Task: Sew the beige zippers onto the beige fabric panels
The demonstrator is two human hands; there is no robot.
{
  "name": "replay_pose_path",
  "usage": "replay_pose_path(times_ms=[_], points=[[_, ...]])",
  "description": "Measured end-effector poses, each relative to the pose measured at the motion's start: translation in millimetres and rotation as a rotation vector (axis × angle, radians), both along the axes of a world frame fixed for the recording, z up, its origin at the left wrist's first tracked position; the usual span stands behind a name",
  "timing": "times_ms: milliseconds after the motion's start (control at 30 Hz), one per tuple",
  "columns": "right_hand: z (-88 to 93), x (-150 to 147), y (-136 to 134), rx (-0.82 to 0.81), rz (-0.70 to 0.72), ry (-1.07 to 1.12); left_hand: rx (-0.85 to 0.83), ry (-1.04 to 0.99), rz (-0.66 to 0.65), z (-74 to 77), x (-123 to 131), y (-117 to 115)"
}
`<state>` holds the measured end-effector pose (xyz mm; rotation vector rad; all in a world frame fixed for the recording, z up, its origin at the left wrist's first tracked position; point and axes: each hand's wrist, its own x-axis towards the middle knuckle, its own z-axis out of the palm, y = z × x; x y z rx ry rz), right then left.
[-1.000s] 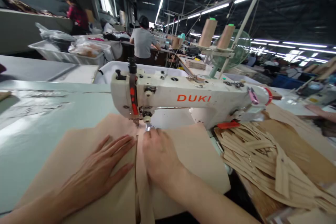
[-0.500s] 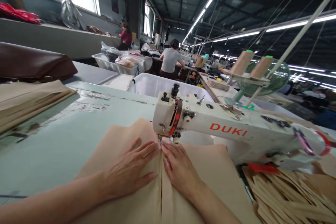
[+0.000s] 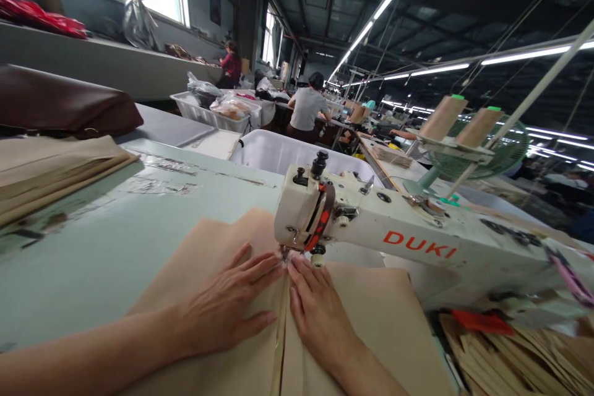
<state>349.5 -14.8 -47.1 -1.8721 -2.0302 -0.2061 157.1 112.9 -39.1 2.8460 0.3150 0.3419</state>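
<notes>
A beige sheet of material point(image 3: 375, 322) lies under the head of a white sewing machine point(image 3: 352, 223) marked DUKI. Down its middle runs a narrow seam or strip point(image 3: 281, 346), leading to the presser foot point(image 3: 284, 253). My left hand point(image 3: 229, 300) rests flat on the sheet left of this line, fingers stretched and thumb apart. On the other side my right hand point(image 3: 320, 306) lies flat too, its fingers extended together towards the foot. Both hands' fingertips are close beside the needle area, whose details are too small to make out.
Stacked beige pieces point(image 3: 60, 176) and a dark brown leather item point(image 3: 69, 99) lie at left. Behind the machine stands a white bin point(image 3: 273, 148). Thread cones point(image 3: 444, 117) and a green fan point(image 3: 503, 148) are at right, above beige strips point(image 3: 515, 362). A person point(image 3: 306, 108) sits farther back.
The view has shifted slightly, so the machine sits a little farther right in it. My hands stay flat beside the needle area, and the seam line below them slants a little more.
</notes>
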Motion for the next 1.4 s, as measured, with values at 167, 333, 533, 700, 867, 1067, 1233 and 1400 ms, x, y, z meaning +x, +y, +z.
replay_pose_path(times_ms=[167, 333, 533, 700, 867, 1067, 1233, 1400], points=[[-2.8, 4, 9, -0.007, -0.004, 0.004, 0.028, -0.057, -0.039, 0.2, 6, 8], [27.7, -11, -17, 0.006, -0.027, 0.066, 0.038, 0.005, 0.007, 11.2, 0, -1], [22.6, -63, -136, -0.228, -0.278, 0.428, 0.177, -0.065, 0.012, 2.0, -65, -91], [-24.3, -98, -166, -0.354, -0.181, 1.114, 0.393, -0.147, 0.048, -33.8, -88, -148], [6.0, -94, -161, -0.333, -0.225, 1.264, 0.290, -0.227, -0.005, -5.8, -91, -154], [27.3, -87, -144, 0.035, 0.007, 0.441, -0.062, -0.322, 0.289, 64.9, -95, -145], [2.2, -96, -120, 0.022, -0.002, 0.314, -0.310, -0.143, 0.328, 100.1, -86, -136], [-0.4, -93, -118, 0.304, -0.011, 0.666, -0.327, -0.098, 0.323, 104.9, -86, -129]])
